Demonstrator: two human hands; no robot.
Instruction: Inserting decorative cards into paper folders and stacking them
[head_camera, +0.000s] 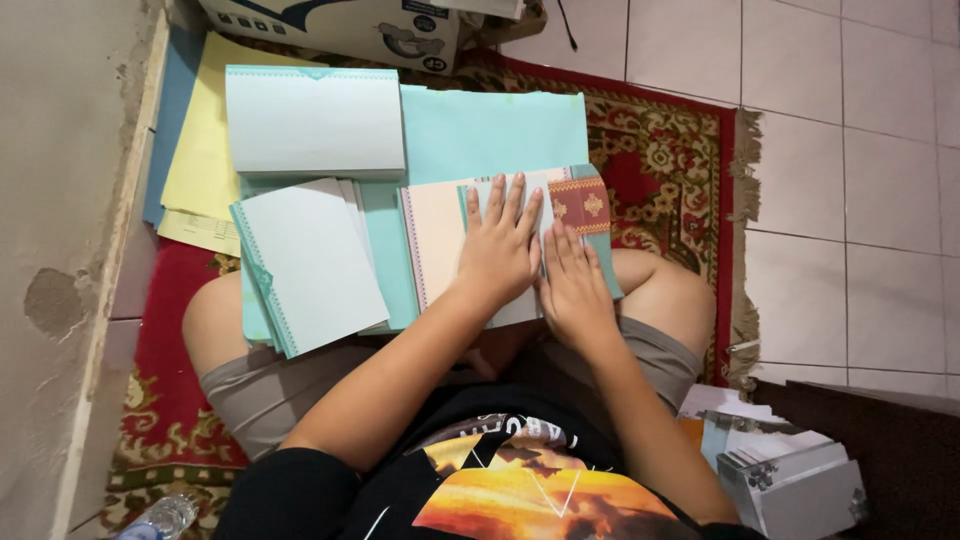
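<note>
We press both flat, open hands, left (497, 252) and right (573, 290), firmly along the card (437, 235) fold; stack (315, 262) at 9 o'clock.

Partly hidden under the left hand (497, 250) and right hand (572, 285): the folded card (435, 225); cut off by the edges: cardboard box (340, 30), plastic bottle (160, 518).

One head-worn camera looks steeply down — close over the lap and the rug (680, 150).
</note>
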